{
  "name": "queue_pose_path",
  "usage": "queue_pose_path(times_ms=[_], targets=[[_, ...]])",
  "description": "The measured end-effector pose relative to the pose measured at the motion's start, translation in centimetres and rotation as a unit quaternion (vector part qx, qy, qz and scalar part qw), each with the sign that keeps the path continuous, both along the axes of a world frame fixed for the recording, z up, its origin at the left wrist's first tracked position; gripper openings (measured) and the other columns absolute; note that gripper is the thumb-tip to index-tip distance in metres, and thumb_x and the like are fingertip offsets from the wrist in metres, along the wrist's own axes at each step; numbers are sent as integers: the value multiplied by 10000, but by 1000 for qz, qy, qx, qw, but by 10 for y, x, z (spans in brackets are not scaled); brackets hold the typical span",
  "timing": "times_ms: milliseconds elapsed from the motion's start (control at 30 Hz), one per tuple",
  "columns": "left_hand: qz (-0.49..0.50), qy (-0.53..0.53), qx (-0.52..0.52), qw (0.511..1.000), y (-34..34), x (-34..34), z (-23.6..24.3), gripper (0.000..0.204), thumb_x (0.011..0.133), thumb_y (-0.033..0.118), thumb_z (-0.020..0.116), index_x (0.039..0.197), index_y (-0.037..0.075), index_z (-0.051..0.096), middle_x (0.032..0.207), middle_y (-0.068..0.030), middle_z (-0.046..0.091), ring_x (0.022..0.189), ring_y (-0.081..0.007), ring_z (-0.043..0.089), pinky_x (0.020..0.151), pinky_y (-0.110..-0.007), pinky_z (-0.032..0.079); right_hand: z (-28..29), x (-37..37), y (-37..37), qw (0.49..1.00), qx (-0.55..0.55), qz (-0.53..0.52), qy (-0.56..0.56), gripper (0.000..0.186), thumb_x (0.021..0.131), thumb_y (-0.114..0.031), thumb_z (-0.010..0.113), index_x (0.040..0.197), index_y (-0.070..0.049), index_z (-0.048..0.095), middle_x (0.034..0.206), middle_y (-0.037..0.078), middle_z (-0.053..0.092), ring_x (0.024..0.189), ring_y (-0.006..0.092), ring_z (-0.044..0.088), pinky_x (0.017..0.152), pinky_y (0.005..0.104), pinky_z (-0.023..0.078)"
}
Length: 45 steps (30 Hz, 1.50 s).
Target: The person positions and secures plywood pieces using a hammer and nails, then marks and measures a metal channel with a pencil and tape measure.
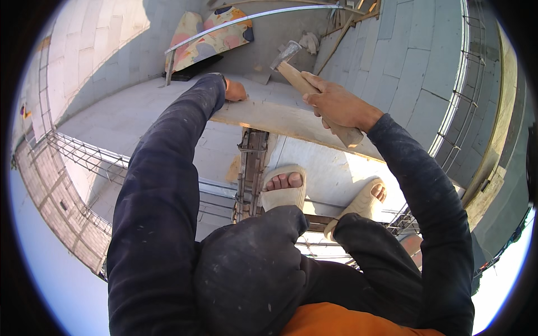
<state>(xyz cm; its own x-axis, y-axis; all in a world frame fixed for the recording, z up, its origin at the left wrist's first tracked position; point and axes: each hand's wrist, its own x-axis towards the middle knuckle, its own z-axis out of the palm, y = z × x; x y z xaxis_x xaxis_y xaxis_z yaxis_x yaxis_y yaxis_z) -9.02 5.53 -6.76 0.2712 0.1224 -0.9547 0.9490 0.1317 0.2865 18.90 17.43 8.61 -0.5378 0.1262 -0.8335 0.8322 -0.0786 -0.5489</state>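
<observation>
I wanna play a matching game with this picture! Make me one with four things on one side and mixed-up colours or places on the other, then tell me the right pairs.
Things:
1. hammer
2. left hand
3. left slide sandal
4. patterned panel

Colours and places:
A. beige and open-toed
B. at the left part of the wooden plank
C. multicoloured
D. gripped in the right hand

Right pairs: 1-D, 2-B, 3-A, 4-C

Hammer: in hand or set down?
In hand: the right hand grips the hammer by its wooden handle, metal head beyond the grip.
</observation>
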Motion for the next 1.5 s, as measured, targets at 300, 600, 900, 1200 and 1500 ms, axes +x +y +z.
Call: queue_pose_path(times_ms=[300, 600, 900, 1200, 1500], targets=[[15, 26, 21, 999, 16, 13, 17, 485, 1039, 366, 503, 1333, 22, 678, 1408, -174, 657, 1273, -351, 629, 1095, -470, 455, -45, 8, -20, 979, 46, 169, 100, 734, 1072, -334, 489, 1675, -50, 179, 859, 82, 583, 728, 208, 635, 611, 352, 575], [-14, -8, -5, 1000, 7, -1, 3, 588, 1021, 485, 479, 1410, 75, 646, 1460, -149, 630, 1315, -335, 606, 1137, -450, 417, -2, -6, -11, 998, 45, -1, 39, 746, 1052, -328, 509, 1655, -3, 216, 993, 186, 598, 868, 256, 634, 826, 385, 524], [6, 5, -30, 1000, 13, 9, 23, 607, 1011, 495, 501, 1413, 61, 640, 1465, -151, 627, 1323, -344, 601, 1132, -462, 418, 6, -18, -1, 998, 66, 14, 10, 707, 1081, -393, 497, 1653, -43, 271, 1064, 172, 666, 852, 279, 675, 897, 433, 573], [-7, 13, 8, 1000, 17, 16, 23, 513, 1021, 393, 488, 1370, 58, 658, 1423, -138, 657, 1280, -333, 634, 1080, -480, 465, -15, -13, -7, 991, 19, 128, 9, 745, 1023, -351, 553, 1663, -100, 268, 1294, 226, 636, 1084, 297, 682, 900, 391, 563], [21, 81, 279, 957, -2, -18, 5, 391, 1020, 416, 556, 1206, 119, 729, 1176, -121, 748, 1132, -351, 701, 966, -527, 516, 45, -1, -4, 993, 40, 99, -44, 830, 973, -365, 673, 1631, -19, 303, 772, 62, 606, 559, 152, 619, 501, 322, 535]])
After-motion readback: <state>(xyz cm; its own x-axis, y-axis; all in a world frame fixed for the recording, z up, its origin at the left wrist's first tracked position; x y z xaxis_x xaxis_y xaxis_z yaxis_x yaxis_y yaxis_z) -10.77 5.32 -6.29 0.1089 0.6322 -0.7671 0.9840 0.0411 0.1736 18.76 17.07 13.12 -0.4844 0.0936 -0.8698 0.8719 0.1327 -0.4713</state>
